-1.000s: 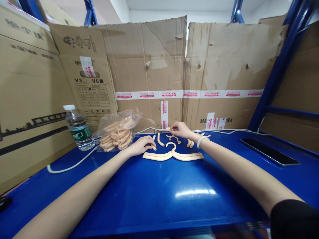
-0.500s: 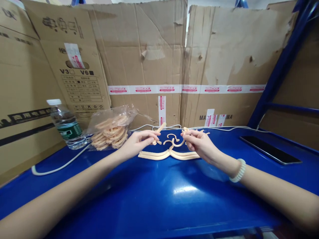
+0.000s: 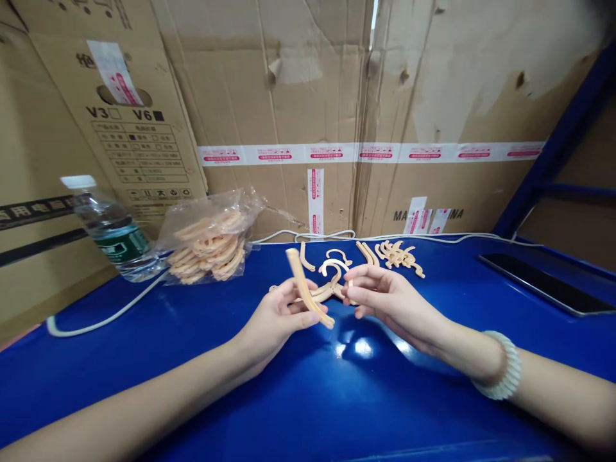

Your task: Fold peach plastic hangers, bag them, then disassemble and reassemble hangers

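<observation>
One left hand (image 3: 274, 319): fingers pinched shut around a long, curved, pale-beige strip (image 3: 302, 281), which tilts above the fingertips, its lower end just beside the right fingers.
Right hand (image 3: 397, 307): fingers bent, thumb and index nearly together on a small pale-beige piece (image 3: 350, 283), mostly hidden.
Two-armed beige hanger (image 3: 327, 294): on the glossy blue tabletop (image 3: 298, 404), beyond both sets of fingers and partly covered by them.
Loose beige pieces: a curved strip (image 3: 307, 258) beyond the left fingers; paired strips (image 3: 367, 253) and a pile of small hooks (image 3: 399, 255) beyond the right fingers.
Clear plastic bag of beige pieces (image 3: 212, 247): left of the left fingers.
Flat black phone (image 3: 546, 283): well right of the right fingers.
</observation>
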Demonstrator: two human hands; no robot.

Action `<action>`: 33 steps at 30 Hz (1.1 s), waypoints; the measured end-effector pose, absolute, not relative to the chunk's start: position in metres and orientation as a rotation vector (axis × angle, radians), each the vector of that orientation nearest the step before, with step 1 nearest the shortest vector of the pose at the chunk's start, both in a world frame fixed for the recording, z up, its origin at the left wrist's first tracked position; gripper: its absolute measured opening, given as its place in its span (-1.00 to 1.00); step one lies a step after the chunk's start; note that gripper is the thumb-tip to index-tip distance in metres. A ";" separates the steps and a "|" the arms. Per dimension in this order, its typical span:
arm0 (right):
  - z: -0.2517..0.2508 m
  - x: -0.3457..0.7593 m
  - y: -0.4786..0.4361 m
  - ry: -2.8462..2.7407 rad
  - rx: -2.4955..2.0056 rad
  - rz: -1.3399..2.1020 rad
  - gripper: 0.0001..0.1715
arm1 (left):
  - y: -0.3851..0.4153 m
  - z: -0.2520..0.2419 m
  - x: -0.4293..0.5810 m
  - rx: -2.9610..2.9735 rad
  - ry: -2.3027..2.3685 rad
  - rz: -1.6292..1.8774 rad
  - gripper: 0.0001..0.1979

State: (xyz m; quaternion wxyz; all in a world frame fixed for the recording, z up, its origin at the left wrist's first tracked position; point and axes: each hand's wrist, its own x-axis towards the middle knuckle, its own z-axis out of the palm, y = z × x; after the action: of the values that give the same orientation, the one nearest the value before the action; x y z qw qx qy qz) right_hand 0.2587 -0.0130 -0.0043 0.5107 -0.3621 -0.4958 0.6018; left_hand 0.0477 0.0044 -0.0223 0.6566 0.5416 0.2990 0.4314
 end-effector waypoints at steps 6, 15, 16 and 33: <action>-0.010 0.260 -0.013 -1.170 -0.812 1.457 -0.51 | 0.002 -0.024 0.048 1.358 0.648 0.963 -0.77; -0.015 0.257 -0.012 -1.133 -0.897 1.568 -0.65 | -0.001 -0.027 0.047 1.542 0.663 0.972 -0.80; -0.015 0.257 -0.012 -1.128 -0.903 1.571 -0.65 | -0.001 -0.027 0.047 1.540 0.676 0.969 -0.81; -0.009 0.256 -0.018 -1.165 -0.881 1.753 -0.67 | -0.004 -0.022 0.049 1.535 0.743 1.078 -0.89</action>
State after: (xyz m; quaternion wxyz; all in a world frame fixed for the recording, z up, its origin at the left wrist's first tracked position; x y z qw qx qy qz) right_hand 0.2557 -0.0182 -0.0089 0.4167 -0.3511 -0.4641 0.6983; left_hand 0.0491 -0.0040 -0.0223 0.5329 0.6438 0.3116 0.4521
